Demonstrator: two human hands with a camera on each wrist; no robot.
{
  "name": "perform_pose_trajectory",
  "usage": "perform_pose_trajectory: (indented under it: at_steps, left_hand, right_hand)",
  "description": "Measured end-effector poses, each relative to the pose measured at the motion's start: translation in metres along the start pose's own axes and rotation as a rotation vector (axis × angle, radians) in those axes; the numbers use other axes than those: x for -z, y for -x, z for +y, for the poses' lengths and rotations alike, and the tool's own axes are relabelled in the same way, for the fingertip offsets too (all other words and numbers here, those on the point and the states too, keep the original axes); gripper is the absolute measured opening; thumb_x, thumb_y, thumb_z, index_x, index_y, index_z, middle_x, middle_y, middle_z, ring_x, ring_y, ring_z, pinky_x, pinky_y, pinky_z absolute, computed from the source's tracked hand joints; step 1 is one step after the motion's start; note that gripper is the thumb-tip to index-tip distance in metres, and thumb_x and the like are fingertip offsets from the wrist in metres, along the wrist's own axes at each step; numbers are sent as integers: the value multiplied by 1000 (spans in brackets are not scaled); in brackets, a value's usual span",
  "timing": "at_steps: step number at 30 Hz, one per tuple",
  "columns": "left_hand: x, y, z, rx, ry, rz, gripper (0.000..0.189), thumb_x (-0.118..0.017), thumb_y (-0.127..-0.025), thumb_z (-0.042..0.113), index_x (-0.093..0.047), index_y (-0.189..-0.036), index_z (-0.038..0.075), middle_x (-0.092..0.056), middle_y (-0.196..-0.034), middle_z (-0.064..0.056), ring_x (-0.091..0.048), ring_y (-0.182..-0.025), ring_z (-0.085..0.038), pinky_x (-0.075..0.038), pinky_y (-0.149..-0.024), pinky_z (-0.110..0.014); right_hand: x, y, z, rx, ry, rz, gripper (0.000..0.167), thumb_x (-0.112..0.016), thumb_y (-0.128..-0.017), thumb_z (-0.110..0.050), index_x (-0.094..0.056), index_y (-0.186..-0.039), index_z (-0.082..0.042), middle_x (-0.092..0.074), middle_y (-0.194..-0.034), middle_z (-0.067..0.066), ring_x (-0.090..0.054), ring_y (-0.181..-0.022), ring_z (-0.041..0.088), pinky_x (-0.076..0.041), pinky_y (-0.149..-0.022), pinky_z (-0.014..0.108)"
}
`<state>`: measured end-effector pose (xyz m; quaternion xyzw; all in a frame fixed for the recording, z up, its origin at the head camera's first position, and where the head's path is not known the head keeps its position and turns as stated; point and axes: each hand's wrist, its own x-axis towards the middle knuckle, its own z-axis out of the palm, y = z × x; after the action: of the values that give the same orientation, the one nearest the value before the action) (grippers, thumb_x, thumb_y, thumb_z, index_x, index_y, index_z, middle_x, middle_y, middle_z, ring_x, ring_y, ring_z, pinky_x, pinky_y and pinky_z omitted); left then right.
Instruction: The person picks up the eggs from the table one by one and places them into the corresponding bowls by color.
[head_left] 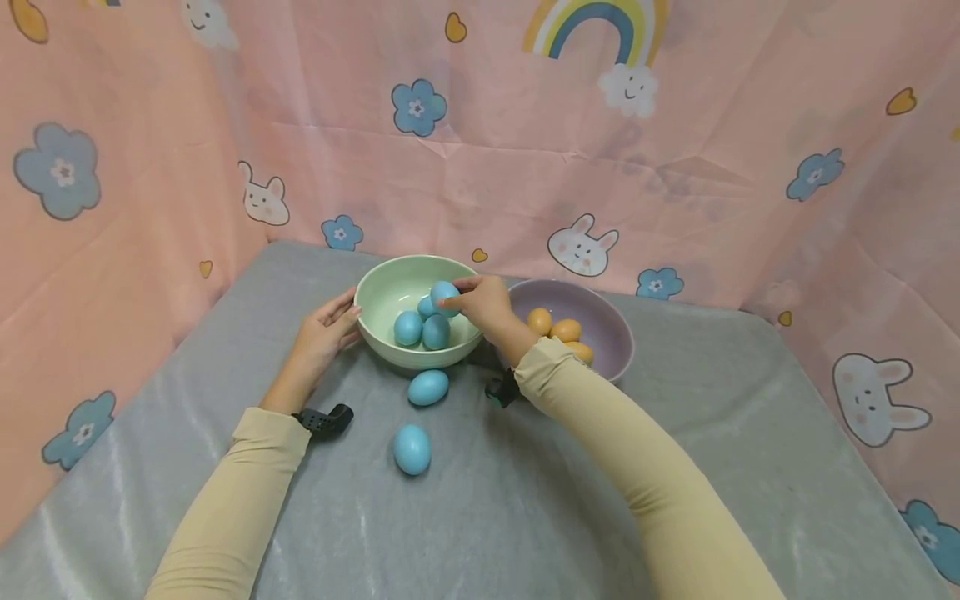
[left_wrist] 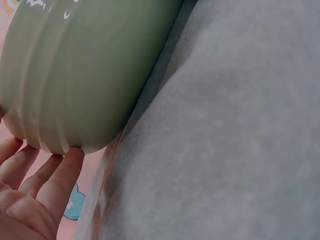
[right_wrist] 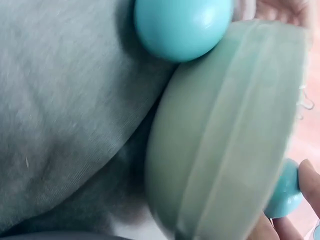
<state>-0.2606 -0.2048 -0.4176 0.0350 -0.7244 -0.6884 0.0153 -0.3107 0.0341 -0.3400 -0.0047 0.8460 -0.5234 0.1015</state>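
My right hand [head_left: 491, 308] pinches a blue egg [head_left: 444, 293] between thumb and fingers, over the inside of the light green bowl [head_left: 386, 292]. In the right wrist view this egg [right_wrist: 285, 192] shows past the bowl's rim. Under it, blue eggs [head_left: 408, 328] lie together in the bowl. My left hand [head_left: 321, 337] touches the bowl's left side, and its fingertips [left_wrist: 75, 152] rest against the outer wall in the left wrist view. Just in front of the bowl a blue egg [head_left: 428, 387] lies on its side, and another blue egg [head_left: 412, 450] is nearer to me.
A purple bowl [head_left: 617, 333] holding orange eggs [head_left: 566, 331] stands right of the green bowl, partly hidden by my right forearm. Grey cloth [head_left: 480, 525] covers the table. A pink printed curtain [head_left: 495, 183] rises behind and at both sides.
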Motion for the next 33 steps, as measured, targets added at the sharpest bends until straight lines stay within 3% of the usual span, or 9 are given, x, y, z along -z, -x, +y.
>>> perform_pose_trajectory:
  at_steps: [9, 23, 33]
  left_hand:
    - [0, -1, 0, 10, 10, 12, 56, -54, -103, 25, -36, -155, 16, -35, -161, -4, -45, -143, -23, -50, -108, -31]
    - [1, -2, -1, 10, -4, 14, 56, -55, -103, 28, -36, -155, 17, -36, -161, -3, -45, -143, -21, -50, -109, -32]
    - [1, 0, -1, 4, 14, -4, 56, -53, -104, 26, -35, -155, 15, -35, -161, -5, -45, -142, -24, -51, -107, -30]
  right_hand:
    - [-5, -12, 4, 16, 140, 16, 51, -82, -82, -15, -66, -129, -3, -67, -129, 14, -60, -125, 27, -50, -110, 37]
    - [-13, -20, 7, 92, 321, -57, 45, -81, -82, -14, -69, -124, -2, -68, -127, 13, -59, -126, 27, -52, -108, 38]
    - [-19, -23, 8, 84, 408, -127, 47, -82, -83, -16, -68, -126, -3, -67, -131, 11, -58, -129, 26, -51, -110, 35]
